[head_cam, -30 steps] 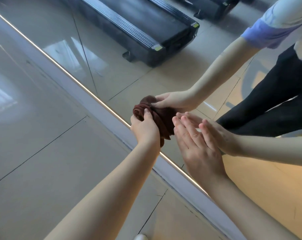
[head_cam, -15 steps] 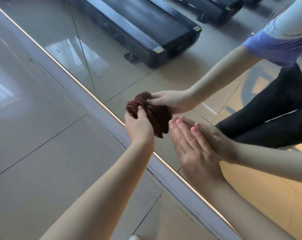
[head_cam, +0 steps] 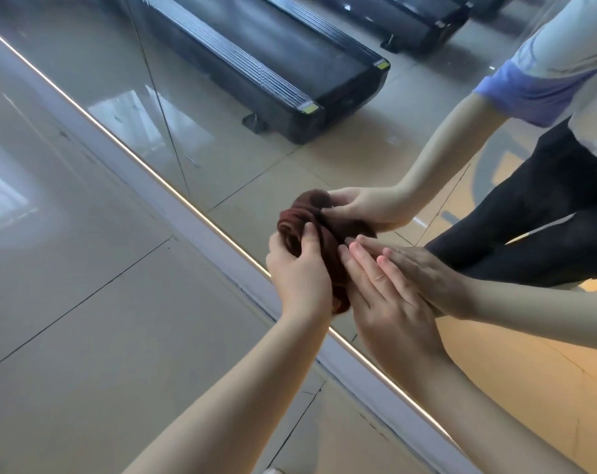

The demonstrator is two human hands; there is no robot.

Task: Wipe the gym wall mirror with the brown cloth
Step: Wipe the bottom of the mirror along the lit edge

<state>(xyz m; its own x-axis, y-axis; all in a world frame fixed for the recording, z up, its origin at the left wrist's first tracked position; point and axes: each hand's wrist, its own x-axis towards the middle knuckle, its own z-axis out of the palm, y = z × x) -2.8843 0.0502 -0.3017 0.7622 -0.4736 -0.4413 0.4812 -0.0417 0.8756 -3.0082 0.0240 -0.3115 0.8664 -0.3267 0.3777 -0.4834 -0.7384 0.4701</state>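
Observation:
The wall mirror (head_cam: 242,165) fills the upper right of the head view, its lower edge running diagonally along a thin bright strip. My left hand (head_cam: 299,271) grips the bunched brown cloth (head_cam: 324,244) and holds it against the glass just above that edge. My right hand (head_cam: 386,295) lies flat on the mirror with straight fingers, right beside the cloth and touching it. Reflections of both hands and the cloth meet them in the glass.
A pale skirting band (head_cam: 194,224) runs under the mirror, with glossy beige floor tiles (head_cam: 85,302) below it. The mirror reflects black treadmills (head_cam: 273,63) and a person's blue sleeve and dark trousers. A vertical seam (head_cam: 160,107) divides the mirror panels.
My left hand has slid the cloth slightly along the glass, and my right hand now sits closer to it, touching the cloth. The camera has shifted a little.

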